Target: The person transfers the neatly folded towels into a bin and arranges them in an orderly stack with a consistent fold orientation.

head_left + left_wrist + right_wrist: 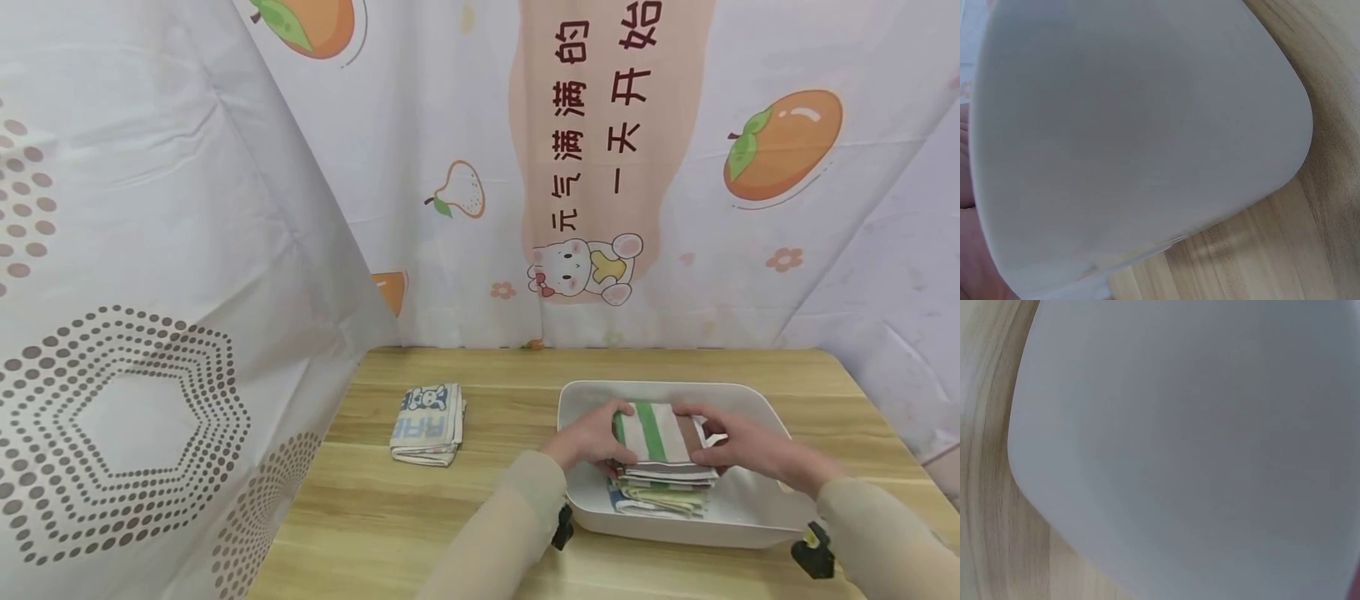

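Observation:
A folded striped towel (660,433), green, white and brown, lies between both hands inside a white plastic bin (675,533). My left hand (588,437) grips its left side, thumb on top near the front corner. On the right side my right hand (750,442) holds it the same way. Beneath are more folded towels (663,498) in a stack, yellowish and blue-white at the edges. In the left wrist view the bin's outer wall (1147,125) covers most of the hand; the right wrist view is nearly filled by the bin wall (1179,444).
Left of the bin, a folded white and blue towel (429,423) with a cartoon print lies on the wooden table (420,517). A printed curtain (450,275) hangs behind the table's back edge, and another curtain (150,275) hangs along the left.

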`<action>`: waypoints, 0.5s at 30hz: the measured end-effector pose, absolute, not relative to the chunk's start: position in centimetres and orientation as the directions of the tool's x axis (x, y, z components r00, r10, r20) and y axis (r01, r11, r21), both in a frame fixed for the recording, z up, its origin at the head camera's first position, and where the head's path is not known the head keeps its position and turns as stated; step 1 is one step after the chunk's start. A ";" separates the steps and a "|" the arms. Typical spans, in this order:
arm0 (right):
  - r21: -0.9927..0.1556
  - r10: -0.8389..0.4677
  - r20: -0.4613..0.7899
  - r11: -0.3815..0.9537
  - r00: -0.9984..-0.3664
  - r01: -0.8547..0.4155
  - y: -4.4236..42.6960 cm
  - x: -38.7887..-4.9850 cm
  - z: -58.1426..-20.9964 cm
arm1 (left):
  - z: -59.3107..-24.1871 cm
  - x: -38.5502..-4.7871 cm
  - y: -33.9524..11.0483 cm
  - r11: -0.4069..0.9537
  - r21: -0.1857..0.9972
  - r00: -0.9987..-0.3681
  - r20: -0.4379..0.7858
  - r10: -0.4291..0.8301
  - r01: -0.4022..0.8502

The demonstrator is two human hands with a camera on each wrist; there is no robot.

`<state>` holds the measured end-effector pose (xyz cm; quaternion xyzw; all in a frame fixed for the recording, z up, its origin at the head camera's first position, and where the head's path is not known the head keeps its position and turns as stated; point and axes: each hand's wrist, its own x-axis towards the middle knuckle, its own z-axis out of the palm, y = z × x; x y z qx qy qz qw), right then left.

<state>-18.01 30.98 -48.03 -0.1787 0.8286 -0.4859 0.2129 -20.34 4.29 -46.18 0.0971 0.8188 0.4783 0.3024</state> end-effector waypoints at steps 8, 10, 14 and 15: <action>-0.854 -0.502 -0.185 0.508 -0.845 -0.115 30.9 -18.1 -48.5 | -46.8 -20.3 4.5 0.560 0.821 -0.820 -0.396 0.413 -0.114; -0.842 -0.496 -0.191 0.526 -0.847 -0.118 30.9 -18.1 -48.6 | -46.8 -20.3 4.7 0.574 0.812 -0.824 -0.394 0.406 -0.105; -0.824 -0.481 -0.200 0.554 -0.854 -0.119 31.0 -18.0 -48.9 | -46.6 -20.2 4.9 0.606 0.790 -0.831 -0.397 0.390 -0.093; -0.819 -0.478 -0.201 0.561 -0.855 -0.121 31.0 -18.0 -48.9 | -46.6 -20.1 4.9 0.613 0.785 -0.832 -0.398 0.385 -0.092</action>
